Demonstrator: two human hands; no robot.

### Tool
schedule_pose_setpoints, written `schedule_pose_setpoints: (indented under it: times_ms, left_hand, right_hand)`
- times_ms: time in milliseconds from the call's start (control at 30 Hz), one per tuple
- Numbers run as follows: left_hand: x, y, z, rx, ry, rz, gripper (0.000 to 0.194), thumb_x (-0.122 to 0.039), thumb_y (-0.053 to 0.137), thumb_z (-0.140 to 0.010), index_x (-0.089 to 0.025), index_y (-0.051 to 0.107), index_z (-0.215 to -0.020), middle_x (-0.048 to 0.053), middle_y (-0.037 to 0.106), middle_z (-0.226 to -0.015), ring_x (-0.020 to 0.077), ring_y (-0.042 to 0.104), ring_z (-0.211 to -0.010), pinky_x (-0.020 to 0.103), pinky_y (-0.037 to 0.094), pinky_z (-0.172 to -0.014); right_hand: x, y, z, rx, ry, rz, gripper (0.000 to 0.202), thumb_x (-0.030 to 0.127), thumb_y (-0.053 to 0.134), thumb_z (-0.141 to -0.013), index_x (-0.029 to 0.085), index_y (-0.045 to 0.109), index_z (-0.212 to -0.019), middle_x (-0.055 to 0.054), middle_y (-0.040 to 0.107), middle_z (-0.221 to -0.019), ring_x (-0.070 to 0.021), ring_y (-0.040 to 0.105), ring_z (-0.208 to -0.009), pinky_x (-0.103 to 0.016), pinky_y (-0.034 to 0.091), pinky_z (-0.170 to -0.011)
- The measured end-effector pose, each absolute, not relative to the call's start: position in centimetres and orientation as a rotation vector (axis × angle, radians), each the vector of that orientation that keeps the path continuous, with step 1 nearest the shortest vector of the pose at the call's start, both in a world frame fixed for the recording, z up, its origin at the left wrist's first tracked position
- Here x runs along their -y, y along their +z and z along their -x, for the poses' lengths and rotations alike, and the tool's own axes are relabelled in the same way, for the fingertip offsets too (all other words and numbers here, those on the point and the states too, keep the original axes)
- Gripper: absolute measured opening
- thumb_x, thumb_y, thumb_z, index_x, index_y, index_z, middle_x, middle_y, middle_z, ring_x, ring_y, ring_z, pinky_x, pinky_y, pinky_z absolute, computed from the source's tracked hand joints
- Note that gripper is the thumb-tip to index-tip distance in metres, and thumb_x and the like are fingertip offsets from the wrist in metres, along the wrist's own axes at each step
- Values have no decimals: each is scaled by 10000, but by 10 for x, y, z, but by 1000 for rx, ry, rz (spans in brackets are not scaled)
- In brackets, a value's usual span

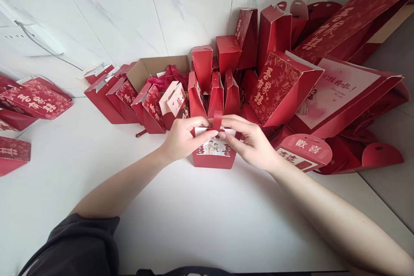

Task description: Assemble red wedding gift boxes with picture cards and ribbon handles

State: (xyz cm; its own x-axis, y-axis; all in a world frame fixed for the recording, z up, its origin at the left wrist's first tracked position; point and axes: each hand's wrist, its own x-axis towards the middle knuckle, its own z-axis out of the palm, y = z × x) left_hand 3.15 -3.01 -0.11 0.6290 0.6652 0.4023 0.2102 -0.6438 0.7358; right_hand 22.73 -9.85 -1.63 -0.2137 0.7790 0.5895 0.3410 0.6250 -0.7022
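A small red gift box [214,161] with a white panel and a drawn couple stands upright on the white table, between my hands. A red ribbon [217,120] rises in a loop at its top. My left hand [187,138] pinches the left side of the box top beside the ribbon, thumb in front and fingers behind. From the right, my right hand [249,140] grips the top edge the same way, its thumb close to the left thumb. The fingertips behind the box are partly hidden.
Several red boxes [151,108] line the back of the white table [194,220], around an open cardboard box [164,64] with red ribbon. Larger red boxes [274,88] pile up at the right. More red boxes [39,97] lie at the far left, below a wall cable [48,49].
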Motion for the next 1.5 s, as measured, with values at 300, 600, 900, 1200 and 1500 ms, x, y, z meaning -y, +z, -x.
schedule_pose_setpoints:
  times_ms: [300, 600, 900, 1200, 1500]
  left_hand:
    - [27, -7, -32, -656, 860, -2203, 227, -271, 755, -804, -162, 736, -1002, 45, 756, -942, 170, 688, -818, 245, 517, -705]
    - [27, -6, -33, -644, 841, -2177, 223, -294, 759, -798, -148, 720, -963, 45, 740, -888, 166, 682, -782, 253, 528, -691]
    - [29, -5, -34, -579, 837, -2142, 197, -244, 746, -814, -154, 723, -988, 49, 753, -969, 166, 697, -849, 254, 536, -750]
    - [29, -2, -35, -616, 806, -2227, 192, -245, 728, -811, -143, 688, -968, 42, 723, -920, 172, 676, -848, 273, 523, -766]
    - [28, -3, -37, -575, 838, -2180, 207, -340, 598, -930, -153, 675, -887, 35, 693, -831, 155, 641, -782, 255, 491, -697]
  right_hand:
    - [98, -23, -225, 1702, 487, 891, 216, 174, 588, -949, 264, 721, -1094, -50, 691, -1105, -182, 650, -1029, -344, 542, -891]
    - [98, -24, -223, 1644, 432, 919, 80, 199, 629, -928, 223, 687, -977, -47, 678, -993, -179, 643, -937, -341, 531, -840]
    - [100, -24, -221, 1647, 326, 963, 28, 188, 626, -926, 208, 645, -930, -31, 668, -903, -161, 627, -838, -312, 509, -753]
    - [100, -21, -223, 1702, 160, 976, 59, 158, 633, -915, 214, 649, -909, -19, 662, -853, -165, 616, -799, -309, 500, -701]
    - [98, -21, -228, 1636, 316, 978, 31, 214, 672, -903, 227, 696, -889, -23, 680, -862, -167, 630, -811, -312, 514, -711]
